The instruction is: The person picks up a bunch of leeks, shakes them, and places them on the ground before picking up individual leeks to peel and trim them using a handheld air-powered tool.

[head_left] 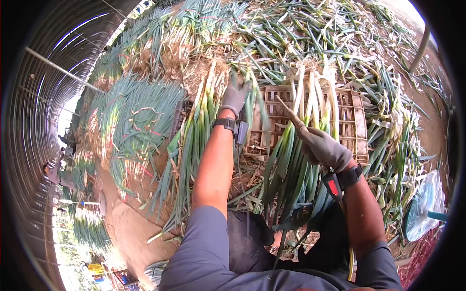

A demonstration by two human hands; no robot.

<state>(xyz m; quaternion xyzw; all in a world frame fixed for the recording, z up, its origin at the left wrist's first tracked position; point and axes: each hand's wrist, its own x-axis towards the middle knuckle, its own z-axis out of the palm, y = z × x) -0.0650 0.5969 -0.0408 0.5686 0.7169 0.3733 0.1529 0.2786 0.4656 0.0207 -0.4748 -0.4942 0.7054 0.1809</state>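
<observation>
My left hand (235, 97), in a grey glove, is at the top middle. Its fingers are closed and partly smeared, on loose green onion leaves (250, 99) that hang blurred beside it. My right hand (326, 149), gloved too, grips a thin tan pointed rod (292, 114) that looks like a nozzle and angles up to the left. Just under that hand a bunch of green onions (315, 104) lies across a tan plastic crate (360, 121), white ends away from me. More green onions (203, 109) lie left of my left forearm, their leaves toward me.
Tied bundles of green onions (141, 111) fill the left side. Stripped leaves (310, 29) are heaped at the back and along the right. A clear plastic bag (426, 206) sits at right. A thin yellow hose (350, 264) runs by my right leg. Another person (53, 173) is far left.
</observation>
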